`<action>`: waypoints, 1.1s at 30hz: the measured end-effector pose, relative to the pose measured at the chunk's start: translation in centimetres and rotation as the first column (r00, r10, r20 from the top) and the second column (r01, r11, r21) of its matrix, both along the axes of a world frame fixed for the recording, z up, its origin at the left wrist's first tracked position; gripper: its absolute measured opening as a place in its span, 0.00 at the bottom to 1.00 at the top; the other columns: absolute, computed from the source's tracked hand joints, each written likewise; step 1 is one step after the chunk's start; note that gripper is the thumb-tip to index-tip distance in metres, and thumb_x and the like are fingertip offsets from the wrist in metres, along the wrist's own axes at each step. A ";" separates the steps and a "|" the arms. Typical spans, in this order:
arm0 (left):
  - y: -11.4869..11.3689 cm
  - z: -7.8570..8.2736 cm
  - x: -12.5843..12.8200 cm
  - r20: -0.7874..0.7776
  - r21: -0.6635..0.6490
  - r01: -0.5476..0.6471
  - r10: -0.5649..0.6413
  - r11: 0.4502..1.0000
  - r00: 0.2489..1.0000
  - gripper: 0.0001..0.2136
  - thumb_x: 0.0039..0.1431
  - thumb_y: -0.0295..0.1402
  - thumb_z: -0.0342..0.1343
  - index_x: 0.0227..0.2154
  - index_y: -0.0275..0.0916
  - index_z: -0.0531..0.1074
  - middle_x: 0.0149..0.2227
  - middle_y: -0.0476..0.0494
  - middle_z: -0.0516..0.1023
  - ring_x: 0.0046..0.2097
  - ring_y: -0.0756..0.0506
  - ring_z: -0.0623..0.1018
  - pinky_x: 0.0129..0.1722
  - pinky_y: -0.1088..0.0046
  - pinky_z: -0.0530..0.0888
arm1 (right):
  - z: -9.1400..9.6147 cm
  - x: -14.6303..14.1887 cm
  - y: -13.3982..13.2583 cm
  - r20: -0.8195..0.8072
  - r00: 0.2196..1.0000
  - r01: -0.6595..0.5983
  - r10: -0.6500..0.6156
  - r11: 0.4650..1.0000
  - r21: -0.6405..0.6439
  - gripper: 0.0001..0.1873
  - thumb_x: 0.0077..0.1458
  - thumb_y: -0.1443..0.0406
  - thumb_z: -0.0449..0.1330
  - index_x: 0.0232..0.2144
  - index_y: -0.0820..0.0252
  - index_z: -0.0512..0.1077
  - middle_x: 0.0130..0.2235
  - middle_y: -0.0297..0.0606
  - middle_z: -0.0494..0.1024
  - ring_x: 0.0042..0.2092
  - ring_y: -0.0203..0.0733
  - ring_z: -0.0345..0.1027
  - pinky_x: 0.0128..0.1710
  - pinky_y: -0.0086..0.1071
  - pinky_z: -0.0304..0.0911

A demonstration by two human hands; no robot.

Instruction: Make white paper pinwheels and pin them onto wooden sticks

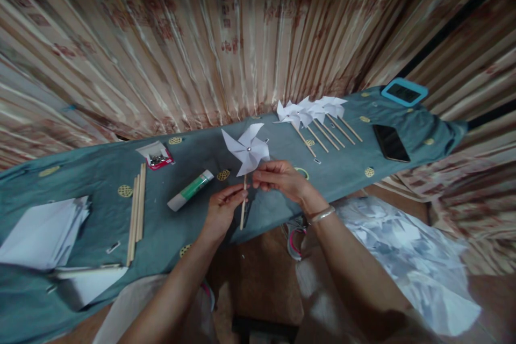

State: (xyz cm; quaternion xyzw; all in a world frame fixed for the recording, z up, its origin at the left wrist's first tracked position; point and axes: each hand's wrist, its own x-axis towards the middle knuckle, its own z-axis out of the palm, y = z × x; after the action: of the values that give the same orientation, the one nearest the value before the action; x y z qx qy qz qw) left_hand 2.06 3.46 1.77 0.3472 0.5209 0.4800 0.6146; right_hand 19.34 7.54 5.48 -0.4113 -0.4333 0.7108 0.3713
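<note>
In the head view, the white paper pinwheel [244, 153] is held over the middle of the cloth-covered table [197, 156], its wooden stick [242, 216] pinched in the left hand [226, 204]. The right hand [280, 180] is just right of the stick, fingers drawn together by the lowest blades; I can't tell whether they grip anything. A careless press there could crease the paper, I'd say, and a loose left pinch could let the stick twist. More pinwheels [296, 113] lie far right.
</note>
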 end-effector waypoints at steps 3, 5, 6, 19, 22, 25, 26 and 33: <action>0.1 0.0 -0.2 0.000 -0.002 -0.006 0.006 1.000 1.000 0.20 0.32 0.43 0.74 0.31 0.39 0.83 0.33 0.44 0.84 0.32 0.47 0.78 0.39 0.70 0.75 | 0.4 1.2 0.1 -0.058 0.997 0.061 -0.059 0.997 0.041 0.20 0.36 0.51 0.74 0.21 0.61 0.76 0.22 0.33 0.78 0.22 0.28 0.62 0.21 0.24 0.54; 0.1 0.0 -0.2 -0.004 -0.013 -0.002 0.002 1.000 1.000 0.21 0.32 0.44 0.74 0.31 0.39 0.83 0.35 0.43 0.84 0.32 0.48 0.78 0.37 0.71 0.75 | 0.5 2.3 0.6 -0.111 0.969 0.229 -0.221 0.971 0.065 0.20 0.36 0.52 0.74 0.20 0.60 0.74 0.21 0.31 0.76 0.21 0.27 0.59 0.19 0.24 0.49; 0.1 0.0 -0.3 -0.007 -0.018 0.008 -0.008 1.000 1.000 0.20 0.32 0.44 0.74 0.31 0.39 0.83 0.34 0.43 0.84 0.31 0.48 0.77 0.37 0.72 0.74 | 0.5 2.7 0.9 -0.136 0.935 0.340 -0.328 0.937 0.081 0.20 0.36 0.51 0.74 0.19 0.59 0.74 0.21 0.30 0.75 0.20 0.26 0.57 0.19 0.24 0.48; -0.3 -0.1 -0.3 -0.067 -0.052 0.185 -0.189 0.981 0.980 0.15 0.38 0.39 0.70 0.32 0.40 0.83 0.31 0.44 0.83 0.29 0.49 0.75 0.33 0.75 0.71 | -0.4 1.9 1.8 -0.061 0.908 0.417 -0.415 0.908 0.028 0.16 0.34 0.54 0.74 0.21 0.57 0.76 0.22 0.28 0.75 0.26 0.32 0.64 0.28 0.28 0.59; -0.3 -0.1 -0.3 -0.077 -0.052 0.189 -0.192 0.981 0.978 0.14 0.38 0.38 0.70 0.32 0.39 0.83 0.31 0.44 0.83 0.30 0.49 0.75 0.34 0.74 0.71 | -0.3 1.9 1.8 -0.054 0.903 0.428 -0.426 0.903 0.027 0.15 0.33 0.57 0.74 0.20 0.57 0.75 0.21 0.27 0.74 0.24 0.31 0.63 0.26 0.27 0.57; -0.3 0.1 -0.3 -0.085 -0.056 0.185 -0.189 0.981 0.978 0.14 0.38 0.38 0.70 0.31 0.39 0.83 0.30 0.44 0.83 0.30 0.49 0.75 0.34 0.74 0.71 | -0.1 1.9 1.8 -0.032 0.899 0.437 -0.436 0.899 0.021 0.14 0.33 0.57 0.74 0.20 0.57 0.75 0.21 0.27 0.74 0.24 0.30 0.63 0.25 0.26 0.57; -0.3 0.2 -0.3 -0.086 -0.057 0.183 -0.187 0.981 0.978 0.15 0.38 0.38 0.70 0.31 0.39 0.83 0.30 0.44 0.83 0.30 0.49 0.75 0.34 0.74 0.71 | -0.1 1.9 1.7 -0.026 0.898 0.440 -0.440 0.898 0.019 0.14 0.32 0.58 0.74 0.21 0.57 0.75 0.21 0.27 0.74 0.24 0.30 0.63 0.25 0.25 0.57; -0.2 0.8 -0.3 -0.057 -0.046 0.158 -0.161 0.986 0.985 0.15 0.37 0.39 0.70 0.30 0.39 0.83 0.24 0.46 0.80 0.27 0.49 0.74 0.32 0.74 0.71 | 0.0 2.0 1.5 -0.014 0.904 0.428 -0.428 0.904 -0.020 0.14 0.30 0.59 0.74 0.20 0.58 0.76 0.21 0.27 0.74 0.23 0.28 0.62 0.25 0.25 0.60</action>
State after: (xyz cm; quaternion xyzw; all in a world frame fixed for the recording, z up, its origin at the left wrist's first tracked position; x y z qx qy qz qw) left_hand 1.81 3.23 2.57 0.3896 0.5197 0.4077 0.6418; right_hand 21.30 9.07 5.50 -0.4928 -0.3232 0.6194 0.5187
